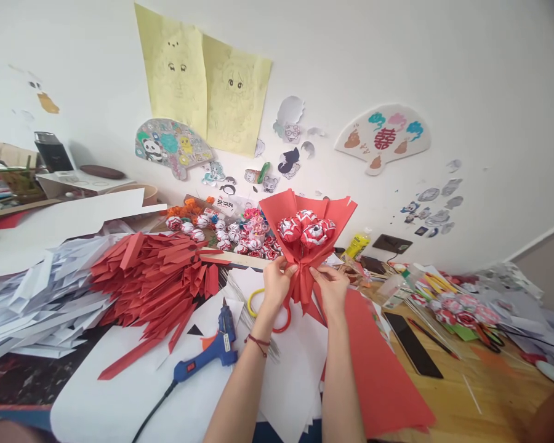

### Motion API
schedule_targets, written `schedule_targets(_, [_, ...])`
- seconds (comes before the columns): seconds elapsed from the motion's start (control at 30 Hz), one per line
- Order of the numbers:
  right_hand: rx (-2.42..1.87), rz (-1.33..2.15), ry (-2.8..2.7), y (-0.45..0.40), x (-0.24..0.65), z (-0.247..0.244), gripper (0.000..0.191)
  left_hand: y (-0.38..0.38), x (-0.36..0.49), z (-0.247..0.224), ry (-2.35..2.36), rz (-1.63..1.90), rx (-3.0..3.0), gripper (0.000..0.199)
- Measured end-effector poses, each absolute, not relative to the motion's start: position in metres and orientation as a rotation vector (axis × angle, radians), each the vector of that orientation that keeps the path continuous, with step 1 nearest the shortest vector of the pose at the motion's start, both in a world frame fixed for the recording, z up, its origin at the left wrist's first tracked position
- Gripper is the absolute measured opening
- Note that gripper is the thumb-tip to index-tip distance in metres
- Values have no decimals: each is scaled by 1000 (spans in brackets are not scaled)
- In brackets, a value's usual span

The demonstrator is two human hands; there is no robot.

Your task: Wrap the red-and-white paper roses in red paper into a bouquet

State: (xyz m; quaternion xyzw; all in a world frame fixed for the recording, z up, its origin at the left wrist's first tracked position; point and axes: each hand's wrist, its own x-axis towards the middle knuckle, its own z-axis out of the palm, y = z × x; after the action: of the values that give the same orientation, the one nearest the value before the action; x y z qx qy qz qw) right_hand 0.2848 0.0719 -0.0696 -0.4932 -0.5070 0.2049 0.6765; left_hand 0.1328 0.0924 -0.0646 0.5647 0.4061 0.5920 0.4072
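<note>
A bouquet of red-and-white paper flowers stands upright before me, wrapped in pleated red paper. My left hand pinches the wrapper's gathered waist from the left. On the other side, my right hand pinches the same narrow part between thumb and fingers. Below the gather the paper flares out again. Scissors with yellow and red handles lie behind my left wrist, partly hidden. A blue glue gun rests on white paper to the left of my forearm. Under my right forearm lies a large red sheet.
Heaps of red paper strips and white paper strips cover the left side. Finished paper flowers lie along the wall. To the right are a black phone, a yellow bottle, a clear bottle and more flowers.
</note>
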Motion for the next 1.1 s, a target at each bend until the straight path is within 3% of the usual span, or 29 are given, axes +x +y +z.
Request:
schedule_targets(0.4, [-1008,662,-1068,70,279,-73,29,89,132,-66,955,1502,1495,19])
schedule_targets(0.6, [-1015,782,-1039,75,281,-83,49,88,133,-64,899,1515,1531,26])
schedule_targets(1.1, [-1056,781,-1135,73,277,-84,35,85,133,-62,992,1479,1614,25])
